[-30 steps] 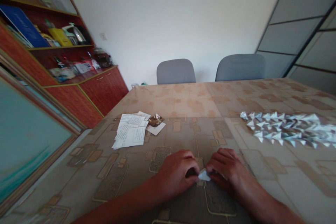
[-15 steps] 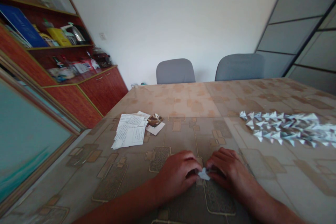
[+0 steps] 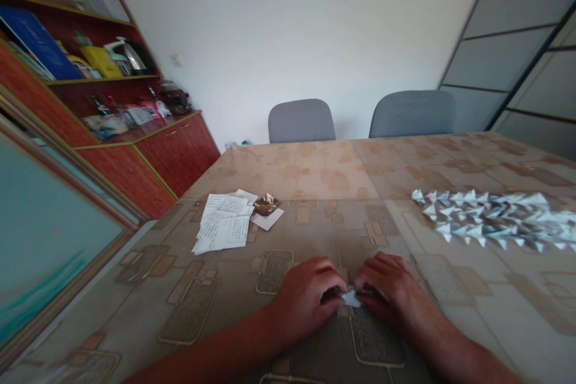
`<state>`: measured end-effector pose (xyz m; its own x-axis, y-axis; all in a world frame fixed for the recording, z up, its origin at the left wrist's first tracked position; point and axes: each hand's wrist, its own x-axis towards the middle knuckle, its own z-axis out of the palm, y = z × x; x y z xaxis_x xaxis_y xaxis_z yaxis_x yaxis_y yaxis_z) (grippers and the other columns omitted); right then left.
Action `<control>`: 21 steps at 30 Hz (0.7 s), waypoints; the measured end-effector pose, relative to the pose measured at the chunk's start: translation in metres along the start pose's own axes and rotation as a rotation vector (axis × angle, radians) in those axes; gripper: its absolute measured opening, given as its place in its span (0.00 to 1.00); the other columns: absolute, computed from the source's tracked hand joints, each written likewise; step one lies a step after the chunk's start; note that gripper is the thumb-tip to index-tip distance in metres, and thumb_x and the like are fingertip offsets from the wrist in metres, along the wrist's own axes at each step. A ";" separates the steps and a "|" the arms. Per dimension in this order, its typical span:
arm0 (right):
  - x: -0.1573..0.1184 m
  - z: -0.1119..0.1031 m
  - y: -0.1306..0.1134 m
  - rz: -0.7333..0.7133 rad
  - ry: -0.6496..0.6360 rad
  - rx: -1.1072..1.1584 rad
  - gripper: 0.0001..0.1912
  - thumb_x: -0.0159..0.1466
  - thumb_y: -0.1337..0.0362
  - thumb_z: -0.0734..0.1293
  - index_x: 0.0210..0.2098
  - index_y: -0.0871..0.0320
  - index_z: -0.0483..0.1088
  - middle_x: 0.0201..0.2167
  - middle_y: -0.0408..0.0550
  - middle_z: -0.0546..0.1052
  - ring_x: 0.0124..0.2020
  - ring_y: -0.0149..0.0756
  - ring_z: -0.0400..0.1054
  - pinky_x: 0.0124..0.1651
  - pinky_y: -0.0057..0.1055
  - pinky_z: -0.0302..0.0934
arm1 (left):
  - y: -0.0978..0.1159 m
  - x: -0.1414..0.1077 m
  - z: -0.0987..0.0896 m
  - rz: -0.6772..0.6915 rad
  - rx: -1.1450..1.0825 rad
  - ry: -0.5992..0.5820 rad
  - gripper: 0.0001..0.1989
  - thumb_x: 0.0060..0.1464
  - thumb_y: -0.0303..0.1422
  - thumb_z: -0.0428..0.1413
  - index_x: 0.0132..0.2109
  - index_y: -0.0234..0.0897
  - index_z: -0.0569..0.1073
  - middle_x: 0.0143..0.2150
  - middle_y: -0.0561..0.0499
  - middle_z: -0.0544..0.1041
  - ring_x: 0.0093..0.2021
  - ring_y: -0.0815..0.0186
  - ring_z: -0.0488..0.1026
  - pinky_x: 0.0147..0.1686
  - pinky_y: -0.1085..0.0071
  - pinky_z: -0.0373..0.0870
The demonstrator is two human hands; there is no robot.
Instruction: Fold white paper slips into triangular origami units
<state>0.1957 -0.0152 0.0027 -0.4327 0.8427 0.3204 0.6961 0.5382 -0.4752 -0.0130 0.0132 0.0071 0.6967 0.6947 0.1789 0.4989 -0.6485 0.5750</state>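
Observation:
A small folded piece of white paper (image 3: 350,298) is pinched between my two hands, low over the patterned tablecloth (image 3: 310,174). My left hand (image 3: 310,291) has thumb and fingertips closed on its left side. On the other side, the fingers of my right hand (image 3: 390,285) are bent and closed on its right end. Fingers cover part of the paper, so its full shape is hidden. Away to the right lie rows of folded paper pieces (image 3: 490,216), pointed and interlocked in long strips. Left of my hands rests a loose stack of printed paper slips (image 3: 225,222).
A brown and white crumpled item (image 3: 266,204) lies beside the slips, over a small pale card (image 3: 268,220). Two grey chairs (image 3: 301,121) stand behind the far table edge. At the left is a red-brown cabinet (image 3: 175,147) with bottles, a kettle and boxes.
The fingers of my left hand have shifted very slightly to the right against the folded paper. Otherwise both hands keep nearly the same position.

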 end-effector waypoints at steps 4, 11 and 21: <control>0.001 -0.001 -0.001 -0.003 0.001 -0.017 0.12 0.55 0.79 0.70 0.27 0.56 0.69 0.26 0.39 0.72 0.32 0.34 0.64 0.39 0.31 0.50 | -0.001 0.000 0.000 0.015 -0.039 0.004 0.06 0.52 0.26 0.60 0.39 0.36 0.76 0.36 0.52 0.73 0.37 0.66 0.71 0.35 0.75 0.61; 0.001 -0.003 -0.001 -0.019 -0.068 -0.036 0.09 0.58 0.75 0.70 0.27 0.56 0.70 0.26 0.40 0.73 0.32 0.35 0.65 0.39 0.31 0.51 | -0.001 -0.001 -0.001 0.026 -0.029 -0.009 0.04 0.53 0.26 0.60 0.38 0.36 0.76 0.36 0.51 0.74 0.38 0.65 0.72 0.36 0.75 0.63; 0.004 -0.018 -0.005 -0.041 -0.169 -0.063 0.09 0.62 0.73 0.68 0.28 0.53 0.74 0.27 0.42 0.75 0.33 0.36 0.67 0.38 0.32 0.52 | 0.001 0.001 -0.004 0.079 0.058 -0.050 0.04 0.54 0.28 0.60 0.38 0.37 0.77 0.36 0.52 0.74 0.38 0.66 0.72 0.36 0.75 0.62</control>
<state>0.2008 -0.0155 0.0214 -0.5482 0.8137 0.1935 0.7081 0.5746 -0.4104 -0.0140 0.0143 0.0110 0.7591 0.6253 0.1810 0.4694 -0.7185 0.5132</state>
